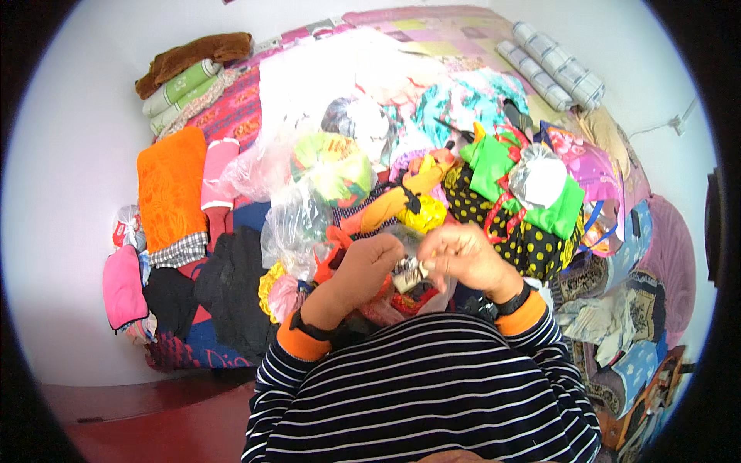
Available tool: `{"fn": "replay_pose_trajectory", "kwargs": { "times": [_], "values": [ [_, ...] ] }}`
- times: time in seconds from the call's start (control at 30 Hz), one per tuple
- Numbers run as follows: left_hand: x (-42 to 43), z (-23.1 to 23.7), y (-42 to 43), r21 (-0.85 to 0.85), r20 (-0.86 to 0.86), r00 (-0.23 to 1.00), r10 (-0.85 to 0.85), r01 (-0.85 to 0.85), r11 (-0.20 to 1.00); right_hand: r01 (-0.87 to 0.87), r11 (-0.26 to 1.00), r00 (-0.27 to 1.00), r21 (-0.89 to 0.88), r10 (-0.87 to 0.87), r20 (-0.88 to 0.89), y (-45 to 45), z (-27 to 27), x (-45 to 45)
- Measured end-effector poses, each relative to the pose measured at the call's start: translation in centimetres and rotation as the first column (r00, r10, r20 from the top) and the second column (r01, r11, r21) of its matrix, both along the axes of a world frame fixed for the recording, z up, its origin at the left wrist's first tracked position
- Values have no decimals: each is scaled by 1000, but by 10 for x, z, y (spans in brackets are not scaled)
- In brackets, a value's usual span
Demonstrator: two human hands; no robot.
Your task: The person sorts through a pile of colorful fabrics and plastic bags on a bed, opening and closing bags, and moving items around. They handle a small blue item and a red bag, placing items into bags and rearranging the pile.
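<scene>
My left hand (367, 273) and my right hand (472, 260) are close together in front of my body, fingertips pinched. Between them is a thin clear plastic bag (405, 236), its edge seemingly held by both hands. A small cream-coloured piece with dark marks (408, 276) shows between the fingers; whether it is inside the bag or held is unclear. Red cloth (412, 302) lies just below it. An orange-red plastic bag (331, 254) is beside my left hand. Past my right hand lies a black cloth with yellow dots (483, 214).
Tied plastic bags of cloth (333, 168) crowd the bed's middle. Folded orange fabric (172, 188) and dark clothes (237, 283) lie left. A green bag (498, 162) carries a small clear bag (538, 176) at right. Rolled checked mats (558, 63) lie at the back right.
</scene>
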State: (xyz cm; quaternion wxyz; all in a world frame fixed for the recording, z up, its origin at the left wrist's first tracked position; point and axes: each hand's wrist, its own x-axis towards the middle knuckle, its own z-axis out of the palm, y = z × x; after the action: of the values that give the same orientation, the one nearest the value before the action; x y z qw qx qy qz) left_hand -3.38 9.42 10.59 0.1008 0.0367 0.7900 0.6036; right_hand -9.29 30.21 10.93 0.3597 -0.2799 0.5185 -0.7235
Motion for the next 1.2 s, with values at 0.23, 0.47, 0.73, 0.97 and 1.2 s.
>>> {"fn": "replay_pose_trajectory", "kwargs": {
  "times": [0.23, 0.47, 0.73, 0.97, 1.2],
  "values": [
    [4, 1, 9, -63, -200, 968, -154, 144, 987, 373, 926, 917, -62, -378, -125, -9, 9, -4],
    [3, 10, -2, -104, -148, 989, 30, -45, 994, 196, 943, 889, 267, -56, -455, -8, 21, -1],
    [5, 14, 2, -137, -178, 981, 72, -97, 986, -233, 887, 906, 399, 347, -243, -4, 21, -10],
    [7, 13, 7, -132, -278, 955, -106, 72, 989, 162, 925, 980, -344, -109, 166, -10, 16, -9],
    [5, 11, 2, -56, -294, 954, -57, 43, 998, 265, 962, 950, 73, -247, -192, -7, 14, -15]
  ]
}}
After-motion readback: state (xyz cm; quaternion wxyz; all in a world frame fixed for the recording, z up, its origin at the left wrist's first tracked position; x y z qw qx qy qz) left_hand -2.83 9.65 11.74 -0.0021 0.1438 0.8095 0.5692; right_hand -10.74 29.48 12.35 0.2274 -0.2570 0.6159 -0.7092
